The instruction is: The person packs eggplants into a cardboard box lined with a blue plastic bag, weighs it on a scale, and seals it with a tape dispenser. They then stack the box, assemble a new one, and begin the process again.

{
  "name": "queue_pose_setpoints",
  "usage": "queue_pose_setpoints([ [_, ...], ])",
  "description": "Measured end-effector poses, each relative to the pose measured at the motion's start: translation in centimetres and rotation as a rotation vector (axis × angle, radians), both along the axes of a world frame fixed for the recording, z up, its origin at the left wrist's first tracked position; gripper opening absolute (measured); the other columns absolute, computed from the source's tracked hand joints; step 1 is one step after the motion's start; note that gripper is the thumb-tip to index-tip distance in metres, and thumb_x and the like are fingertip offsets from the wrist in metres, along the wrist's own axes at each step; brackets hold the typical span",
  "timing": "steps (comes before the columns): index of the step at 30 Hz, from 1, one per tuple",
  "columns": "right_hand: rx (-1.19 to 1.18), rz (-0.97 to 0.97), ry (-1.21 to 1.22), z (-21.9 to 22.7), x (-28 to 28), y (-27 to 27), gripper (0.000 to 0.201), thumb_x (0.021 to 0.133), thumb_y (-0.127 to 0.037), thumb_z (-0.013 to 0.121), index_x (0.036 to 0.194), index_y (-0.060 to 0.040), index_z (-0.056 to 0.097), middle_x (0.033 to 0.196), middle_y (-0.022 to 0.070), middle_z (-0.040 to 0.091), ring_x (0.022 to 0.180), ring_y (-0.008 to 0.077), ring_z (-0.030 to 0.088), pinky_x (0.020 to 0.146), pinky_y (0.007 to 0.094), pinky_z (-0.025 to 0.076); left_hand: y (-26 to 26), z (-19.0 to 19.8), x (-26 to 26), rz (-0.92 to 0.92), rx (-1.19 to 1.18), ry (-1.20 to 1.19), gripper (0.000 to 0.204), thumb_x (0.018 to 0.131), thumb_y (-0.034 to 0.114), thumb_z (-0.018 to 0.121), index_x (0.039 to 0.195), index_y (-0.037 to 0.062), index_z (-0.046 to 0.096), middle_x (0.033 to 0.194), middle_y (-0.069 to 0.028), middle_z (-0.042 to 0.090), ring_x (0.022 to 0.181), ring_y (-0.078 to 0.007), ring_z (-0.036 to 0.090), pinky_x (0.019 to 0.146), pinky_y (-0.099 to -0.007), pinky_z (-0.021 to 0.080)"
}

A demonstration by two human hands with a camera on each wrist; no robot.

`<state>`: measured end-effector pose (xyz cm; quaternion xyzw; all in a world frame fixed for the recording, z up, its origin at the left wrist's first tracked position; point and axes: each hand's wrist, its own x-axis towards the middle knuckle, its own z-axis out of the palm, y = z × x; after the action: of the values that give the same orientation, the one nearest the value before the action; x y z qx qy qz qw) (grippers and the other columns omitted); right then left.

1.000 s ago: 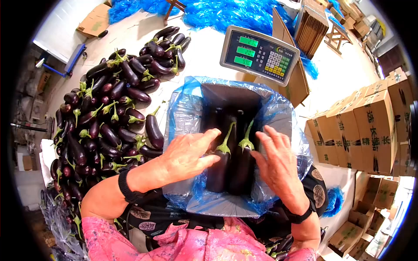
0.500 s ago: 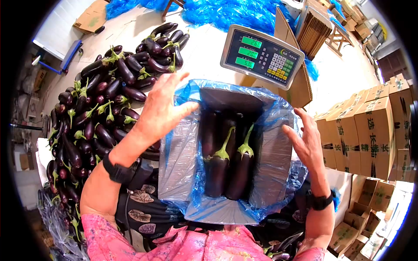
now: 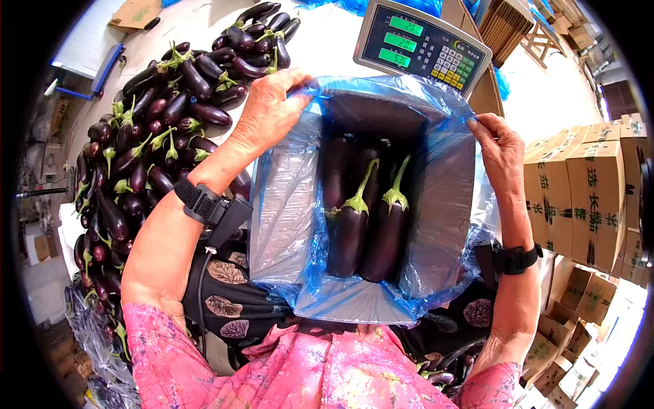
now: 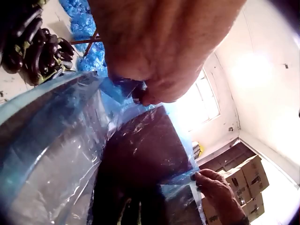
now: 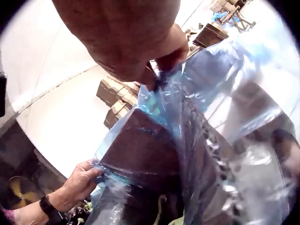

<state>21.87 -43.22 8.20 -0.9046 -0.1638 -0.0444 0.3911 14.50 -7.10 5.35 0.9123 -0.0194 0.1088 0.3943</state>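
An open box, lined with a thin blue plastic bag, sits at the person's lap. Inside lie dark purple eggplants, two with green stems on top and others in shadow beneath the far wall. At the far left corner the left hand pinches the edge of the bag between thumb and fingers. Opposite it, the right hand grips the bag at the far right corner. In the left wrist view, the film stretches across between the left hand and the right hand.
A large heap of eggplants covers the floor to the left. Beyond the box stands a scale display with green readouts. Printed cartons are stacked at the right, with open boxes below. Folded cardboard leans behind.
Both hands have risen from over the eggplants, spread outward to the box's far corners and taken hold of the bag's edge. The scale's readout dropped slightly between the earlier frames.
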Motion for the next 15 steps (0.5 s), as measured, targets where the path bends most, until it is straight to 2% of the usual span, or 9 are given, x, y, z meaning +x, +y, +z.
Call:
queue_pose_setpoints([
  [4, -0.003, 0.250, 0.134, 3.5, -4.6, 1.8, 0.010, 0.089, -0.007, 0.067, 0.094, 0.0010, 0.068, 0.083, 0.0083, 0.065, 0.071, 0.0149, 0.059, 0.066, 0.0289, 0.047, 0.0, 2.9, -1.1, -0.153, -0.072, 0.087, 0.030, 0.084, 0.003, 0.061, 0.113, 0.0008, 0.068, 0.100, -0.0061, 0.071, 0.097, -0.0114, 0.063, 0.087, -0.0271, 0.050],
  [5, 0.040, 0.379, 0.261, 4.3, -6.2, 1.9, 0.008, 0.084, -0.003, 0.067, 0.091, -0.0005, 0.066, 0.082, 0.0104, 0.064, 0.075, 0.0211, 0.062, 0.068, 0.0323, 0.049, 0.2, 3.7, -1.6, -0.205, -0.074, 0.083, 0.031, 0.083, 0.002, 0.059, 0.112, 0.0007, 0.068, 0.099, -0.0060, 0.071, 0.097, -0.0111, 0.063, 0.087, -0.0268, 0.049],
  [6, -0.092, 0.540, 0.215, 5.3, -8.0, 2.3, 0.008, 0.080, -0.001, 0.067, 0.087, -0.0022, 0.064, 0.081, 0.0129, 0.063, 0.078, 0.0294, 0.063, 0.070, 0.0373, 0.050, 0.4, 5.0, -2.2, -0.255, -0.016, 0.109, 0.031, 0.077, -0.002, 0.054, 0.104, 0.0003, 0.070, 0.099, -0.0082, 0.070, 0.094, -0.0148, 0.064, 0.085, -0.0288, 0.050],
  [7, -0.109, 0.668, 0.255, 4.8, -9.7, 2.2, 0.013, 0.078, 0.002, 0.069, 0.088, -0.0044, 0.063, 0.081, 0.0096, 0.061, 0.072, 0.0245, 0.061, 0.064, 0.0325, 0.048, 0.5, 5.5, -2.8, -0.324, 0.053, 0.116, 0.029, 0.075, 0.000, 0.055, 0.101, 0.0007, 0.070, 0.098, -0.0093, 0.070, 0.093, -0.0177, 0.065, 0.084, -0.0307, 0.051],
  [8, -0.157, 0.766, 0.210, 3.0, -11.7, 2.0, 0.013, 0.077, 0.002, 0.068, 0.086, -0.0048, 0.061, 0.082, 0.0104, 0.061, 0.074, 0.0319, 0.061, 0.063, 0.0390, 0.049, 0.6, 5.8, -3.5, -0.397, 0.122, 0.121, 0.027, 0.074, 0.001, 0.057, 0.097, 0.0011, 0.070, 0.097, -0.0105, 0.070, 0.091, -0.0207, 0.065, 0.083, -0.0326, 0.051],
  [9, -0.199, 0.792, 0.316, 1.3, -14.0, 1.8, 0.015, 0.078, 0.001, 0.066, 0.088, -0.0054, 0.058, 0.083, 0.0120, 0.059, 0.079, 0.0362, 0.062, 0.065, 0.0442, 0.050, 0.4, 6.1, -4.2, -0.473, 0.191, 0.122, 0.025, 0.072, 0.002, 0.058, 0.094, 0.0015, 0.071, 0.096, -0.0116, 0.069, 0.090, -0.0237, 0.066, 0.082, -0.0344, 0.052],
  [10, -0.442, 0.815, 0.440, 1.4, -15.5, 2.1, 0.013, 0.080, 0.000, 0.063, 0.089, -0.0062, 0.057, 0.084, 0.0130, 0.057, 0.081, 0.0376, 0.063, 0.067, 0.0461, 0.051, -0.5, 5.6, -5.1, -0.616, 0.349, 0.219, 0.023, 0.071, 0.004, 0.060, 0.091, 0.0023, 0.071, 0.093, -0.0129, 0.069, 0.089, -0.0279, 0.066, 0.081, -0.0375, 0.052],
  [13, -0.673, 0.884, 0.223, -1.1, -17.7, 1.6, 0.013, 0.081, -0.004, 0.064, 0.092, -0.0065, 0.058, 0.088, 0.0135, 0.057, 0.081, 0.0372, 0.063, 0.066, 0.0459, 0.053, -4.2, 4.5, -8.8, -0.903, 0.713, 0.352, 0.021, 0.073, 0.010, 0.066, 0.093, 0.0049, 0.072, 0.089, -0.0153, 0.068, 0.092, -0.0331, 0.066, 0.080, -0.0417, 0.052],
  [15, -0.544, 0.832, 0.294, 0.3, -17.4, 1.5, 0.012, 0.082, -0.006, 0.065, 0.092, -0.0063, 0.057, 0.089, 0.0140, 0.056, 0.080, 0.0366, 0.062, 0.066, 0.0455, 0.052, -3.6, 6.2, -8.3, -0.881, 0.184, 0.675, 0.023, 0.081, 0.016, 0.069, 0.100, 0.0037, 0.071, 0.096, -0.0137, 0.069, 0.098, -0.0340, 0.066, 0.087, -0.0399, 0.053],
])
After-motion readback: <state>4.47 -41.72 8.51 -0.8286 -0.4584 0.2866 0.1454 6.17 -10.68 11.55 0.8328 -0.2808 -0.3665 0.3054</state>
